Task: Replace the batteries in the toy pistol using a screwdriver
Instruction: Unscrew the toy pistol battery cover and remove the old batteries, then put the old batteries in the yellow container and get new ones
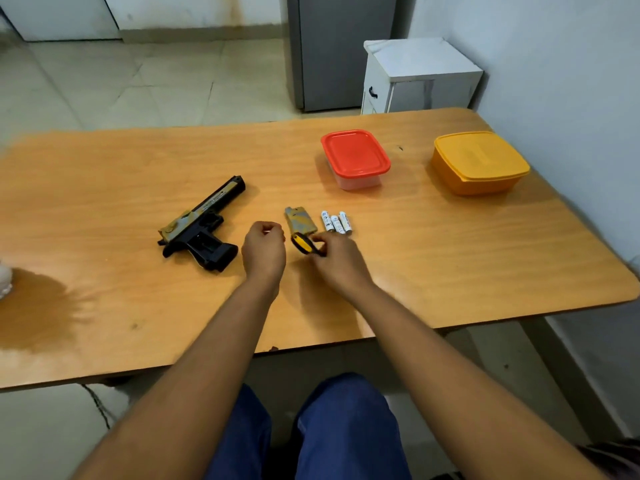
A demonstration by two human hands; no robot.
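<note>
We see a wooden counter on a pale tiled floor, a dark stain on its left part. The toy pistol lies on its side left of centre, muzzle pointing away. Just right of it our left hand hovers, its fingers curled in; whether they hold anything we cannot tell. Beyond the hands lies the battery cover, with three batteries side by side just beside it. Our right hand pinches the yellow-and-black screwdriver handle. Farther right stand a red-lidded container and a yellow container. A grey cabinet stands behind.
</note>
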